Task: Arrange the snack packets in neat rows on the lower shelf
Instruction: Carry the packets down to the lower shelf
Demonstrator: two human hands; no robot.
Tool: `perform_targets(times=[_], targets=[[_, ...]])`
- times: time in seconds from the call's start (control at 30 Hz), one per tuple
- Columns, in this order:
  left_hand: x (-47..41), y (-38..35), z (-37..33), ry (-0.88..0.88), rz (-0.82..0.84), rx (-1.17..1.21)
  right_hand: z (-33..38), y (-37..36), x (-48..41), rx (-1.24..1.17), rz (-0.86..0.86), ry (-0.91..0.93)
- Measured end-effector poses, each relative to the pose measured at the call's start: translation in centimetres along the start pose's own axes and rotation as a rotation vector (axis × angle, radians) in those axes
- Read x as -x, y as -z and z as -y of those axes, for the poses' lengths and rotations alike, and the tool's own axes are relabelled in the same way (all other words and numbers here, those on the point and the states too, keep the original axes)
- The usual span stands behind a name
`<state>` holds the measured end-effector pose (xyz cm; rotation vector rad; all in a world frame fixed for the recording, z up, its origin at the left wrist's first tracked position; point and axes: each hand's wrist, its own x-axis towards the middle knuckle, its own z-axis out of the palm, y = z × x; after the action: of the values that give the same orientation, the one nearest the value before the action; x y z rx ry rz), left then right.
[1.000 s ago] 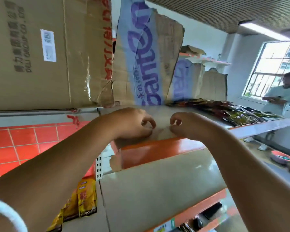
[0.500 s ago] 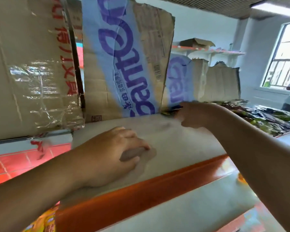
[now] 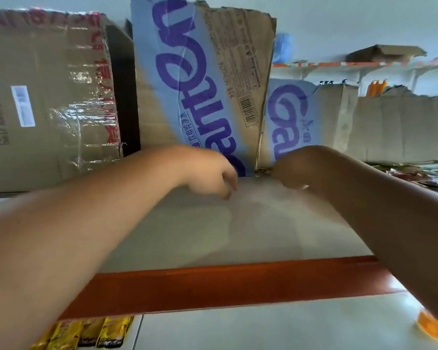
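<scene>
Both my arms reach over the grey upper shelf (image 3: 187, 231) with its orange front edge (image 3: 213, 286). My left hand (image 3: 213, 173) hovers over the shelf, fingers loosely curled and holding nothing. My right hand (image 3: 296, 170) is curled, back to the camera, and its fingertips pinch the edge of a small dark snack packet (image 3: 263, 170) at the foot of the cardboard. More dark packets (image 3: 420, 175) lie heaped on the shelf at the right. Yellow snack packets (image 3: 86, 334) lie on the lower shelf (image 3: 263, 329) at the bottom left.
Flattened blue-printed cardboard (image 3: 200, 84) and a taped brown carton (image 3: 48, 97) stand along the back of the upper shelf. Another torn carton (image 3: 395, 127) stands at the right. An orange item (image 3: 433, 327) shows at the lower right edge.
My left hand has lifted off the shelf and moved back and right towards the cardboard. My right hand stays at the foot of the cardboard. The camera has tilted upward.
</scene>
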<state>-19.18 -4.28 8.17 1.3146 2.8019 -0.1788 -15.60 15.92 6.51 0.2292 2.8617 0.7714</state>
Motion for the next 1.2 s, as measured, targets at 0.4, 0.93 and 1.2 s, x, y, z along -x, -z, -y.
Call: perform_targets(times=[0.4,0.93,1.2], targets=[[-6.5,-2.4,-0.2,0.119,-0.669,0.399,-2.6,-0.2,0.9,-0.661,-0.467,0.293],[-3.1,-2.4,4.9,0.613,0.265,0.563,-4.1,-0.5,0.3,-1.405,-0.679,0.103],[-2.9,-1.5,3.9,0.394,0.069,0.328,-4.1,-0.8,1.7,-0.748,0.106,-0.014]])
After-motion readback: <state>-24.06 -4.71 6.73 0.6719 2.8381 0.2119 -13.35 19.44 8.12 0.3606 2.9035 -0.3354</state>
